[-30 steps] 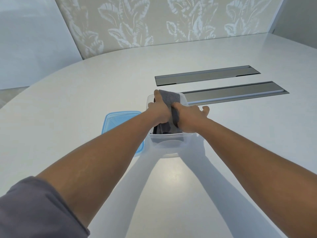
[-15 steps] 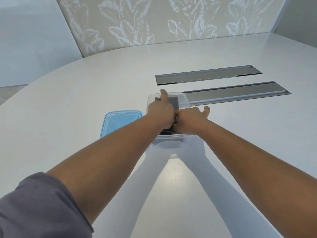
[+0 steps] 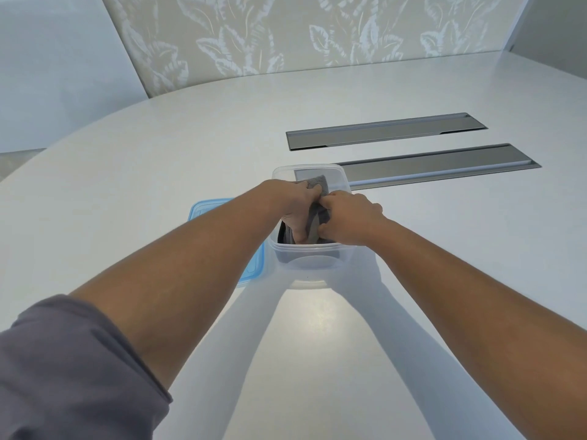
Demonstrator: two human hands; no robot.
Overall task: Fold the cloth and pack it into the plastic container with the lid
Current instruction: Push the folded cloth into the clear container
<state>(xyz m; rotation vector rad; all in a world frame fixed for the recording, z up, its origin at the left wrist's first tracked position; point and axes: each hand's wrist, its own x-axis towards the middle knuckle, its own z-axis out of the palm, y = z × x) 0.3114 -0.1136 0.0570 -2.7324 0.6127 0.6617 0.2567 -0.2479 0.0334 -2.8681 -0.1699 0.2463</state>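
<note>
Looking like an office meeting room: a big white rounded conference table (image 3: 158, 173) is sporting two recessed metal cable hatches (image 3: 386, 131), with leaf-patterned wall panelling (image 3: 286, 36) running behind.

Most of the grey cloth (image 3: 318, 217) is hidden under the left hand (image 3: 295, 204) and the right hand (image 3: 349, 217), so its folds cannot be told. The left forearm covers the near right part of the blue lid (image 3: 206, 209). The fingertips of both hands are hidden inside the container (image 3: 305, 258).
</note>
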